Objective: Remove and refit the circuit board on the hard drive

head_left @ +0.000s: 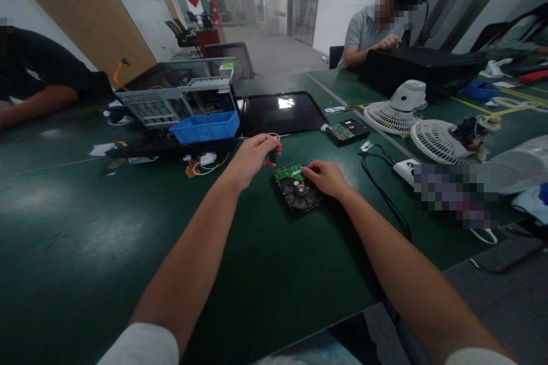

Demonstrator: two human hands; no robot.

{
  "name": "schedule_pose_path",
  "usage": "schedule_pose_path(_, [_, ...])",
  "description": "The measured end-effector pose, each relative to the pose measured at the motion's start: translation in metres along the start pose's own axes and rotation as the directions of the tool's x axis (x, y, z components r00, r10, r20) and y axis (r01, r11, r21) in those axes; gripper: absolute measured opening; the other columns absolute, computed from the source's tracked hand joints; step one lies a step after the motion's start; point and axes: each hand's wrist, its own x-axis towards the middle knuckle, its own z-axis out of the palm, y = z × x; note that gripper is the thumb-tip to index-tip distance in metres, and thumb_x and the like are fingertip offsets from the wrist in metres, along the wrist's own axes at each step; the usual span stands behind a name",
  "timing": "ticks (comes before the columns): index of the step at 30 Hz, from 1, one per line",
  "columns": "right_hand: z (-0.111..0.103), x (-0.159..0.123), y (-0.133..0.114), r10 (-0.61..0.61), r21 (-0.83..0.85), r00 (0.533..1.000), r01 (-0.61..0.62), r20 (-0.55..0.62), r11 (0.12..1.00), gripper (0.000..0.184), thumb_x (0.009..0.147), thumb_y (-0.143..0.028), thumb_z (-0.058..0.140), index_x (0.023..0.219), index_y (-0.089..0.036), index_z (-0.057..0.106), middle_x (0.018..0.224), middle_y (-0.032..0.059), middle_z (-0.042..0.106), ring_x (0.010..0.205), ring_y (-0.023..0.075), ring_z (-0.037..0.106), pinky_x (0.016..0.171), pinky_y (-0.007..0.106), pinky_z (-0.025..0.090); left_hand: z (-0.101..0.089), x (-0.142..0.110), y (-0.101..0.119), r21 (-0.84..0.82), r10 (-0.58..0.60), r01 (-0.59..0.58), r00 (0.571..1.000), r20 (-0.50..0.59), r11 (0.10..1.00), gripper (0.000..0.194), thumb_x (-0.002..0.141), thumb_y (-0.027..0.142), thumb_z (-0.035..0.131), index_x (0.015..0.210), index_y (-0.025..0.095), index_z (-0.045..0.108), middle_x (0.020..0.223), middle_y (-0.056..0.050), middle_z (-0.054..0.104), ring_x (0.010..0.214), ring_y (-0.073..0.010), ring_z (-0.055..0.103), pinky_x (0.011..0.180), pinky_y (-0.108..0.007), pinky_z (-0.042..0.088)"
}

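Note:
A hard drive point(295, 197) lies on the green table in front of me, its green circuit board point(289, 172) and dark round centre facing up. Over the board's right end, my right hand point(327, 178) has thumb and forefinger pinched together. A small pale sliver shows by those fingertips; whether they hold it or the board's edge I cannot tell. Just above and left of the drive, my left hand point(256, 159) is curled round a small dark object point(273, 155), mostly hidden by the fingers. That hand appears apart from the drive.
An opened computer case point(171, 104) stands behind a blue tray point(208, 128). Beyond the hands lie a black panel point(280, 115) and another hard drive point(347, 132). Fan parts point(440, 140), a power strip point(406, 172) and black cable are at right. Co-workers sit at left and far right.

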Motion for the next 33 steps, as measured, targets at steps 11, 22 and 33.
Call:
schedule_pose_path(11, [0.0002,-0.0001,-0.0001,0.012,0.002,1.0,-0.012,0.004,1.0,0.034,0.096,-0.052,0.062,0.091,-0.023,0.077,0.09,0.0047,0.078,0.077,0.0186,0.067,0.065,0.028,0.04,-0.0006,-0.0012,-0.0002,0.029,0.001,-0.001,1.0,0.008,1.0,0.03,0.087,0.047,0.072,0.098,0.019,0.071,0.1,-0.01,0.074,0.092,-0.0216,0.068,0.062,-0.027,0.052])
schedule_pose_path(22, [0.0003,-0.0005,-0.0004,0.013,0.005,1.0,-0.013,0.006,1.0,0.033,0.097,-0.052,0.062,0.091,-0.023,0.077,0.09,0.0047,0.078,0.078,0.0187,0.067,0.065,0.028,0.04,-0.0005,-0.0009,-0.0001,-0.056,-0.039,0.039,0.999,0.007,0.998,0.027,0.089,0.045,0.069,0.093,0.019,0.065,0.106,-0.012,0.074,0.101,-0.0245,0.069,0.067,-0.03,0.055])
schedule_pose_path(33, [-0.0005,-0.0004,-0.0005,0.001,-0.007,1.0,-0.001,0.005,1.0,0.033,0.097,-0.051,0.061,0.09,-0.024,0.077,0.09,0.0046,0.079,0.077,0.0187,0.067,0.065,0.028,0.04,-0.0044,-0.0005,0.0012,0.072,0.01,-0.01,1.0,-0.004,0.997,0.026,0.086,0.043,0.07,0.09,0.019,0.075,0.106,-0.01,0.072,0.1,-0.0235,0.065,0.065,-0.028,0.054])
